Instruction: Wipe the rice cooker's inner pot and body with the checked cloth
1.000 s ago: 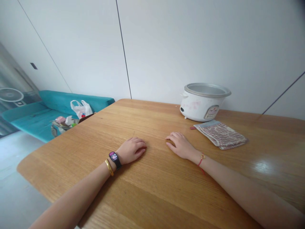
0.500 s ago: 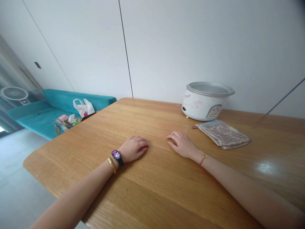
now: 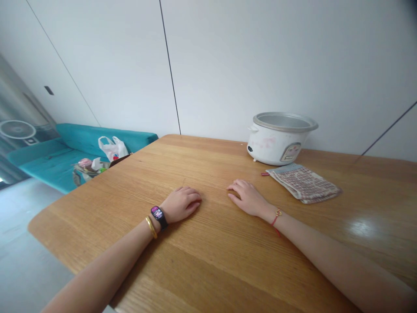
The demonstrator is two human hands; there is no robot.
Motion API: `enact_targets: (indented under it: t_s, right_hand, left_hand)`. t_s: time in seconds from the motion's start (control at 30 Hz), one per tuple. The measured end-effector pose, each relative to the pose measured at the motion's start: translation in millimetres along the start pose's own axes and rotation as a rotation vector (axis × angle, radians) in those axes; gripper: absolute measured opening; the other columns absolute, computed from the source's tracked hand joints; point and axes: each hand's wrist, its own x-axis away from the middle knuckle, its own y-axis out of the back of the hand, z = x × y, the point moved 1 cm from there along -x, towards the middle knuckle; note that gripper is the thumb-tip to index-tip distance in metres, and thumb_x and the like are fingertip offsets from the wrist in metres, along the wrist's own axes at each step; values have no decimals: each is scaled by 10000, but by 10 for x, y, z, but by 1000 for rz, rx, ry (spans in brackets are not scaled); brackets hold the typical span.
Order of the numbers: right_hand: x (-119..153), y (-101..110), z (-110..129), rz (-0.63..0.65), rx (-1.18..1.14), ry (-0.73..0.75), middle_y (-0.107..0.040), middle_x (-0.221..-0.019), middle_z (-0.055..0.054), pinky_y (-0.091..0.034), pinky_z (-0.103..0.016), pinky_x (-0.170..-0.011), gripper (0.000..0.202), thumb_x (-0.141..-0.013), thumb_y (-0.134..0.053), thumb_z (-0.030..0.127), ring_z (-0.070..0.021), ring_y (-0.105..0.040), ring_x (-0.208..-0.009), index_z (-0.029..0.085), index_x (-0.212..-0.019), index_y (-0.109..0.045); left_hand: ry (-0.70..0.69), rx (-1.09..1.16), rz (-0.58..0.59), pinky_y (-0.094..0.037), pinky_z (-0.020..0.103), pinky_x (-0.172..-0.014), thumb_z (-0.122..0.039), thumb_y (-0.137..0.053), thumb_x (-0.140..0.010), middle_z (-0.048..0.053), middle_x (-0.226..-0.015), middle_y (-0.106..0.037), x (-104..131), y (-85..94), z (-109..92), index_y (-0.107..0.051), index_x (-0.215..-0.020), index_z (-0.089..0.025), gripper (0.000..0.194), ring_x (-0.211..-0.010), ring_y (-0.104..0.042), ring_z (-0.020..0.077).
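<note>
My left hand [image 3: 182, 203] lies palm down on the wooden table [image 3: 208, 256], its fingers loosely curved and nothing held. A black smartwatch [image 3: 158, 217] and a gold bangle [image 3: 151, 227] circle that wrist. Across a short gap, my right hand [image 3: 246, 196] rests on the tabletop too, fingers stretched out and slightly apart, without any object. Its wrist wears a red string bracelet [image 3: 276, 217]. Nearest to the right hand is a folded checked cloth [image 3: 308, 184]. Behind the cloth stands a white rice cooker [image 3: 276, 141] with no lid on it.
Beyond the table's left edge is a teal sofa [image 3: 42, 163]. A white plastic bag [image 3: 114, 149] and a pile of small items sit by it. A round fan [image 3: 18, 129] stands at far left. The white panelled wall [image 3: 221, 69] runs behind the table.
The camera view has turned very slightly, so everything sits a little further left in the picture. Both hands stay in place on the table.
</note>
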Motion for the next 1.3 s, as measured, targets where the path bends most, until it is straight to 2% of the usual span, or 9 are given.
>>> enact_targets:
  t_s: [1.3]
  right_hand:
    - [4,-2,-3,5,6,-1,-625,-1079,-80,-429,-383,-960,183,-960,-562,267,-228,-564,-1043,187,-1099,-650]
  left_hand:
    - [11,19,11,-472,366,-929,-303,-453,-982,61,-1158,-673,-5,-4,19,-663,-1124,-226,265,-1058,-609,210]
